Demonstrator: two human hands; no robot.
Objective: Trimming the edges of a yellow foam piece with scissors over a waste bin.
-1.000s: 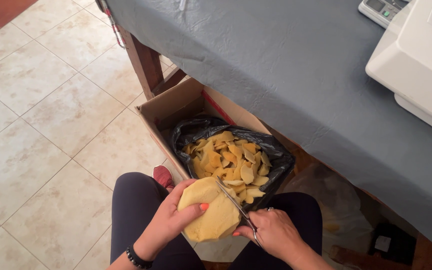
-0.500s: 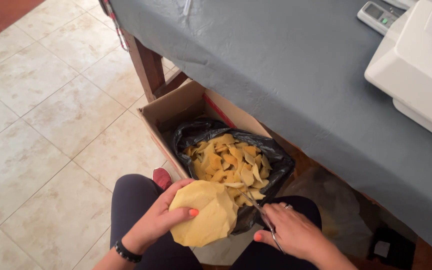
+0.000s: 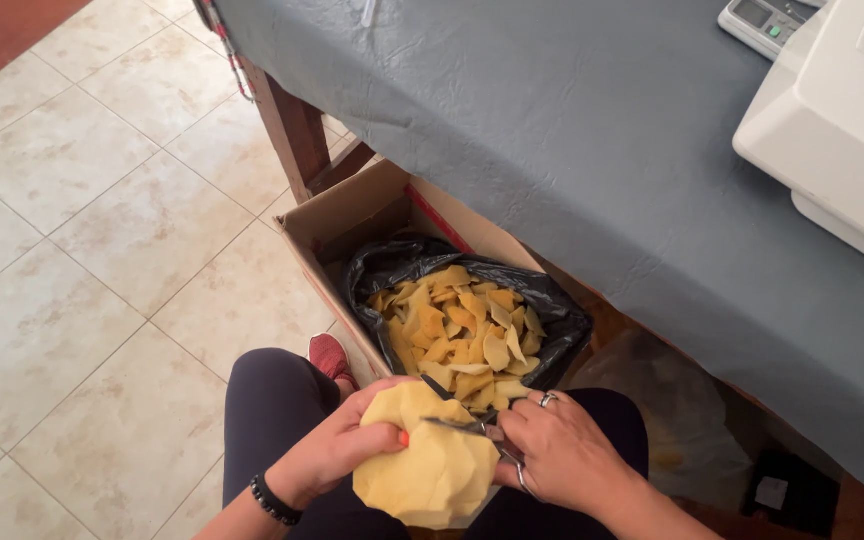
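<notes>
A rounded, matte yellow slab (image 3: 427,460), soft-looking like foam or dough, sat over the person's lap, gripped by the left hand (image 3: 337,450). The right hand (image 3: 552,450) clasped metal scissors (image 3: 467,425), blades parted at its top edge. Just beyond, a cardboard box (image 3: 352,215) lined with a glossy black bag (image 3: 392,265) held yellow offcuts (image 3: 462,330). It stood on beige floor tiles (image 3: 102,250), partly under a grey-clothed surface (image 3: 572,130) carrying a white machine (image 3: 842,120).

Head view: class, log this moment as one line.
left hand: holds yellow sheet | right hand: scissors open at sheet edge | cut pieces: in bag-lined box
</notes>
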